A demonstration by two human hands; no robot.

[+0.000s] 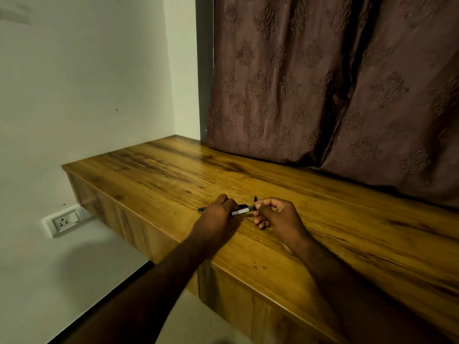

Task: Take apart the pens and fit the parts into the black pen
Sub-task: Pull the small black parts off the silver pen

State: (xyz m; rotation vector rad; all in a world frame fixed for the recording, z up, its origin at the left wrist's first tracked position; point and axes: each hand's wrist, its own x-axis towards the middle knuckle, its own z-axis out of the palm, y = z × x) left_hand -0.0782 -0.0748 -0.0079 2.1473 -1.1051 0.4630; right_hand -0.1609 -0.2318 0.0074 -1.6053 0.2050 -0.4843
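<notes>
**Wood desk, black pen held between two hands**

Wood-grain desk (323,219) carries both hands near its front edge, and the black pen (244,211) lies level between them, just above the surface. A pale label (239,213) wraps the pen's barrel; its print is too small to read.

The left hand (218,216) is closed in a fist round the pen's left part. A thin dark tip (201,209) sticks out past its knuckles; whether it belongs to the same pen cannot be told. The right hand (278,216) pinches the pen's right end between thumb and forefinger, with the other fingers loosely curled below. A small black piece (255,199) stands just above that forefinger; whether it is held or rests on the desk is unclear.

Both forearms cross the desk's front edge. Bare wood runs from the hands back to the brown patterned curtain (323,83) and far out to the right. The desk's left end stops short of the white wall (87,95), where a wall socket (65,221) sits below it.
</notes>
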